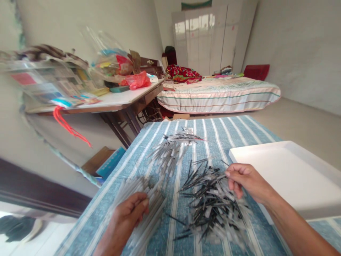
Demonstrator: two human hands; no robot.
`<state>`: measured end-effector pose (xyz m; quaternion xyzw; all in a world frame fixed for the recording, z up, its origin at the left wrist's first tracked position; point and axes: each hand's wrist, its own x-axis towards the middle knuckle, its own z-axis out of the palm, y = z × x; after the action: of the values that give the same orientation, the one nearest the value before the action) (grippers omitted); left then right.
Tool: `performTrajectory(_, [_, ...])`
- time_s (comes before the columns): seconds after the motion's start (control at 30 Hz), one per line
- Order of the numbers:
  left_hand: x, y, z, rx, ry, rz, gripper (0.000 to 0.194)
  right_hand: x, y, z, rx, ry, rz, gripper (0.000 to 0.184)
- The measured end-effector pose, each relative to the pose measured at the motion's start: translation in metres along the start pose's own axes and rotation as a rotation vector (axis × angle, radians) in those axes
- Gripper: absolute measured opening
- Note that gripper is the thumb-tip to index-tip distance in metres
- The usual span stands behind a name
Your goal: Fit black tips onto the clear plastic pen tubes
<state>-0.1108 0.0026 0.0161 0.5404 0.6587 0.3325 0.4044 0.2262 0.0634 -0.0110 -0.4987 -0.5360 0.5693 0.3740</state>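
My right hand is closed in a pinch over the right-hand heap, and a thin black stick sticks out past its fingertips. Below it spreads a loose heap of short black sticks and translucent pieces, lying in all directions. My left hand has its fingers curled together above a bundle of long translucent grey tubes; whatever it may hold is hidden. Beyond the tubes lies a fanned pile of pale sticks, topped by a crosswise layer of thin dark-tipped ones.
Everything lies on a blue striped cloth. A shallow white tray sits at the right, beside my right forearm. On the left is a cluttered desk with bags and a hanging red cord. A bed stands behind.
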Motion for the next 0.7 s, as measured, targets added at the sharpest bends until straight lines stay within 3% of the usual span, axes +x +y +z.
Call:
performTrajectory(0.07, [-0.002,0.004,0.011,-0.159,0.099,0.012,0.018,0.003,0.003,0.003,-0.102,0.012,0.026,0.033])
performTrajectory(0.2, [-0.013,0.029,0.061,-0.614,0.096,0.011,0.017,-0.005,0.0,0.023,-0.318,0.035,-0.036,0.032])
performTrajectory(0.3, [-0.023,0.051,0.102,-0.888,0.084,-0.018,0.02,-0.022,-0.01,0.051,-0.389,-0.143,-0.172,0.027])
performTrajectory(0.4, [-0.032,0.067,0.128,-1.027,0.011,-0.062,0.021,-0.038,-0.017,0.076,-0.385,-0.262,-0.257,0.015])
performTrajectory(0.5, [-0.038,0.075,0.136,-1.131,-0.021,-0.093,0.019,-0.045,-0.017,0.088,-0.319,-0.249,-0.26,0.015])
performTrajectory(0.7, [-0.038,0.076,0.129,-1.208,-0.022,-0.05,0.009,-0.047,-0.009,0.094,-0.437,-0.269,-0.292,0.02])
